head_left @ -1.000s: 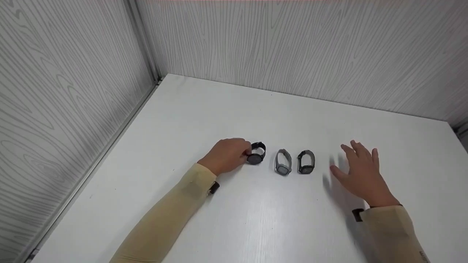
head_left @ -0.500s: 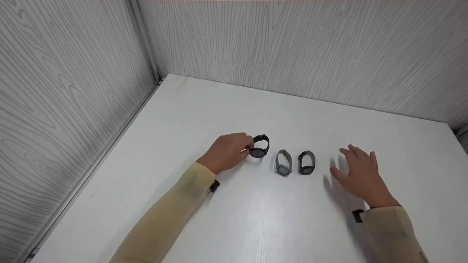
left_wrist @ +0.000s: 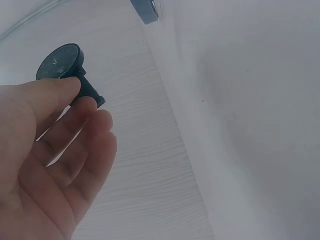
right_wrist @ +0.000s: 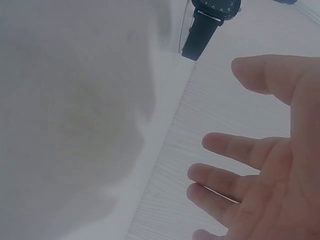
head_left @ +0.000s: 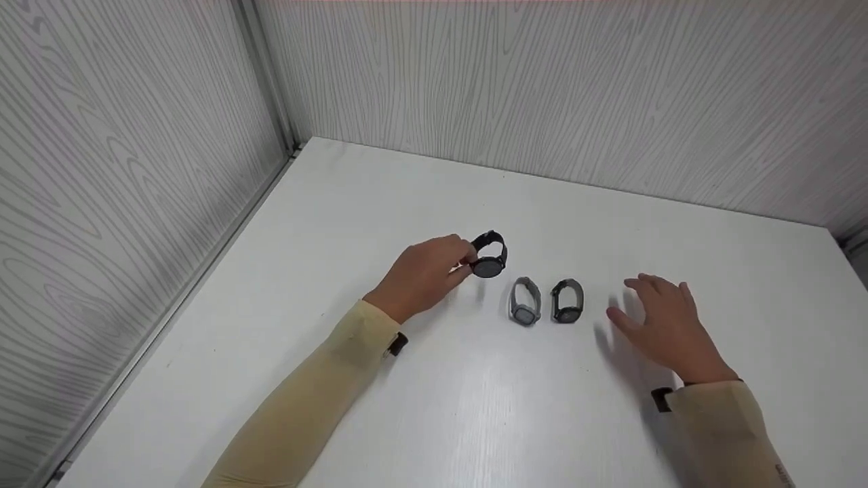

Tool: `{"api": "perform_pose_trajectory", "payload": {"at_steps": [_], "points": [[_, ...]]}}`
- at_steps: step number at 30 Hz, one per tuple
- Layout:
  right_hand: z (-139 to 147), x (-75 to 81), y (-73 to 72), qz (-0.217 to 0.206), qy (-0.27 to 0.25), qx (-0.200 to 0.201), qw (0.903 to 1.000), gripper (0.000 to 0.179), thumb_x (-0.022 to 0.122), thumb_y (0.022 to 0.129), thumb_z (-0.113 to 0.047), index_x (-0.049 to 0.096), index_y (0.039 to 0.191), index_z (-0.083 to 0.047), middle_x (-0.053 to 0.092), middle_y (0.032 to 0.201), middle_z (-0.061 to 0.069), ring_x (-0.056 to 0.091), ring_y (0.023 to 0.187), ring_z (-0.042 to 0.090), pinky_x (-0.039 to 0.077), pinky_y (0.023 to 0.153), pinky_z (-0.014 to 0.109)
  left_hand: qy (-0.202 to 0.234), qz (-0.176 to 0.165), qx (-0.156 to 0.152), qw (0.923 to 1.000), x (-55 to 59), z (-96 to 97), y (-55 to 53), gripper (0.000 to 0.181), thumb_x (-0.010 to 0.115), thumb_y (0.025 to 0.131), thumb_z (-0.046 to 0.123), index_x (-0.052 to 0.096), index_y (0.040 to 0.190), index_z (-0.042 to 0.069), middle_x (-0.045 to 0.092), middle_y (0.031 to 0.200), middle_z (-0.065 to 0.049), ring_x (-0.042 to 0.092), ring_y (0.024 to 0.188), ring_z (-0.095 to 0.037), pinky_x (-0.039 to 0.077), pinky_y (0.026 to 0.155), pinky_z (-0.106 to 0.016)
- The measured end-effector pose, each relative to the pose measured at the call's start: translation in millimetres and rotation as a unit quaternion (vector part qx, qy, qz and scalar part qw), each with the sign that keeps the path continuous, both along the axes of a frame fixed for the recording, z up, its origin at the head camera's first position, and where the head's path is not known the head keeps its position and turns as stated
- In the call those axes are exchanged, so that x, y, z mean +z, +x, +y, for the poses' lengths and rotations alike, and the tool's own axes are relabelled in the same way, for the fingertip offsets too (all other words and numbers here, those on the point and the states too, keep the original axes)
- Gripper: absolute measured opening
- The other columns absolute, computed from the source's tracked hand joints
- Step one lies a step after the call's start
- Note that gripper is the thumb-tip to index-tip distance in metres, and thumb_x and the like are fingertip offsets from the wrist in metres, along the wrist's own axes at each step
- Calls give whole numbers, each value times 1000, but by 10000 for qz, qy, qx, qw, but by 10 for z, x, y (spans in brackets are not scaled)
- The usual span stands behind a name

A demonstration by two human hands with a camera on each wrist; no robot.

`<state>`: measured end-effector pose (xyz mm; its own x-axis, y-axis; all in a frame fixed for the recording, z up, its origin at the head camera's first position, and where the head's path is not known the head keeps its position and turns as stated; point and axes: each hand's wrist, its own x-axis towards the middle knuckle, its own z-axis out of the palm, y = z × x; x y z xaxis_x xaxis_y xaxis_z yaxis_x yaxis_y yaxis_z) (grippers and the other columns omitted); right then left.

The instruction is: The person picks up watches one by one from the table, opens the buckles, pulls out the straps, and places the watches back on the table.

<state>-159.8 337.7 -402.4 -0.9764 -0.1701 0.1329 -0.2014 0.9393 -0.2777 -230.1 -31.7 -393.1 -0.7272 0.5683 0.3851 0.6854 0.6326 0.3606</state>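
My left hand (head_left: 430, 274) pinches a black wristwatch (head_left: 488, 268) between thumb and fingers, near its round case. The watch is raised over the table, its strap looped to the back. In the left wrist view the round dial of that wristwatch (left_wrist: 57, 62) shows above my thumb. To its right on the table lie a grey watch (head_left: 524, 314) and a dark watch with a squarish face (head_left: 568, 313), both with straps looped. My right hand (head_left: 668, 325) hovers right of them, fingers spread and holding nothing. The right wrist view shows part of a dark watch with numerals (right_wrist: 215, 6).
The white table (head_left: 441, 400) meets a grey wood-grain panel (head_left: 542, 88) at the back. Another such panel (head_left: 122, 169) stands along the left side, with a metal rail (head_left: 210, 271) at its foot. Black straps show at both sleeve cuffs.
My left hand has lifted the black wristwatch off the table and moved it slightly away and to the right. My right hand has shifted a little left; the other two watches stay put.
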Motion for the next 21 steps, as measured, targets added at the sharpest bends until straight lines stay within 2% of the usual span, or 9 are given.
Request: {"api": "perform_pose_trajectory", "payload": {"at_steps": [6, 9, 13, 18, 21], "points": [[5, 25, 26, -54, -88, -19, 9999, 60, 56, 93, -42, 49, 128, 6, 42, 135, 30, 32, 129, 47, 8, 107, 65, 172, 115, -77, 9998, 73, 30, 35, 11, 60, 94, 22, 63, 104, 19, 61, 96, 9, 56, 87, -4, 48, 75, -22], [-2, 32, 33, -42, -274, -104, 9996, 60, 54, 93, -45, 50, 129, 2, 44, 135, 26, 35, 128, 44, 18, 106, 62, 260, 246, -193, 9992, 107, 52, 55, 10, 60, 94, 21, 63, 104, 18, 61, 95, 8, 56, 87, -5, 48, 76, -22], [-50, 73, 40, 78, -788, -280, 9965, 58, 50, 93, -52, 52, 130, -6, 47, 135, 15, 40, 127, 36, 32, 101, 55, 379, 513, -292, 9975, 148, 73, 82, 9, 61, 94, 20, 64, 103, 18, 62, 95, 9, 58, 88, -6, 48, 76, -21], [-223, 213, 76, 259, -1871, -123, 9819, 48, 53, 94, -46, 55, 126, -12, 55, 128, 5, 47, 122, 28, 36, 100, 50, 466, 725, -263, 9959, 172, 99, 109, 10, 61, 93, 19, 64, 102, 20, 63, 96, 10, 57, 88, -4, 47, 75, -19], [-378, 299, 92, 370, -2335, 181, 9715, 37, 55, 95, -38, 58, 123, -14, 59, 122, 1, 52, 114, 18, 39, 98, 39, 461, 772, -272, 9956, 172, 120, 140, 10, 61, 93, 19, 65, 102, 20, 63, 97, 10, 58, 88, -4, 48, 74, -19]]}}
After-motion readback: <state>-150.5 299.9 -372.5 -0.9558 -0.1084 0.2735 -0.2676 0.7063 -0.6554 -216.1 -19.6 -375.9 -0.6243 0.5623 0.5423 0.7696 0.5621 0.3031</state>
